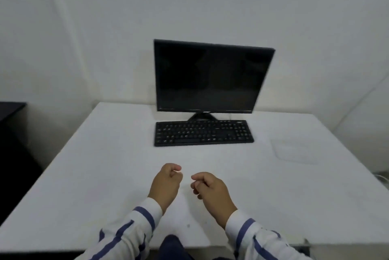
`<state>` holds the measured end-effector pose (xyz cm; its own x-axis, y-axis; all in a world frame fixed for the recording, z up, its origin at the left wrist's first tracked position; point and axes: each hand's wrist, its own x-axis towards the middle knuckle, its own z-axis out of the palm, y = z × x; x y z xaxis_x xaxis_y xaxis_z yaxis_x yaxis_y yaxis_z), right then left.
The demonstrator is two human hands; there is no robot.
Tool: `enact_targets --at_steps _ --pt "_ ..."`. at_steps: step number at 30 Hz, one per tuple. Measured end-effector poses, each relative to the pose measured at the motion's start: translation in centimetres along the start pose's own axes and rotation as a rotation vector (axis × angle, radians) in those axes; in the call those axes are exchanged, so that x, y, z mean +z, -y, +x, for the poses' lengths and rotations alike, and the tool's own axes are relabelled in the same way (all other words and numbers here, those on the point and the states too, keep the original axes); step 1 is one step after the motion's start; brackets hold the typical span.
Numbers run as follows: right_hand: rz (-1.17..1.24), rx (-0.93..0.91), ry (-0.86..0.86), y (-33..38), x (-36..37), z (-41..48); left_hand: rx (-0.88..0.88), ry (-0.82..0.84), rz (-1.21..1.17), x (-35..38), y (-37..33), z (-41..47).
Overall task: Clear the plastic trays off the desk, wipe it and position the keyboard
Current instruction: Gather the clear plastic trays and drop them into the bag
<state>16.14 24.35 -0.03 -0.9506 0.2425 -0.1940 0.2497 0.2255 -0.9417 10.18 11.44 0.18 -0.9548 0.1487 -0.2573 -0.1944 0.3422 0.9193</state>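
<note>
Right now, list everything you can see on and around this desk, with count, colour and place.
desk: one, white, fills the foreground
monitor: one, black, screen dark, back of desk
keyboard: one, black, directly in front of monitor
plastic tray: one, clear or whitish, faint, right of keyboard
dark furniture: one, black, left of desk
left hand: fingers curled, empty, above the desk's near part
right hand: fingers curled, empty, beside left
sleeves: two, white with blue stripes
</note>
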Motion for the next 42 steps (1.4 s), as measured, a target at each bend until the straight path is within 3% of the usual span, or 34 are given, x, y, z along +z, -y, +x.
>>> enact_targets --at_steps 9,15,17,21,23,27,29,40,42 --pt "0.078 0.161 -0.262 -5.4 -14.2 1.1 -0.039 0.284 0.103 15.3 -4.9 3.2" --pt "0.027 0.24 -0.361 -9.4 -24.1 2.8 -0.115 0.373 0.13 24.6 -7.4 5.1" --pt "-0.061 0.253 -0.389 -11.0 -27.6 3.3 -0.132 0.408 0.144 28.0 -8.3 5.5" --pt "-0.456 0.266 -0.478 -14.7 -34.5 4.0 -0.166 0.464 0.146 34.1 -9.9 5.5" --pt "-0.615 0.355 -0.509 -16.1 -37.5 4.3 -0.175 0.49 0.154 36.6 -10.5 5.3" --pt "-0.78 0.557 -0.393 -18.1 -40.7 4.4 -0.188 0.54 0.197 39.9 -10.8 4.9" --pt "-0.813 0.57 -0.33 -18.5 -40.4 4.3 -0.194 0.567 0.229 40.8 -10.6 4.9" --pt "-0.847 0.267 0.201 -17.2 -31.8 5.1 -0.176 0.471 0.488 41.9 -9.5 6.2" --pt "-0.851 0.123 0.16 -17.4 -31.4 5.1 -0.178 0.45 0.517 41.9 -9.3 6.6"
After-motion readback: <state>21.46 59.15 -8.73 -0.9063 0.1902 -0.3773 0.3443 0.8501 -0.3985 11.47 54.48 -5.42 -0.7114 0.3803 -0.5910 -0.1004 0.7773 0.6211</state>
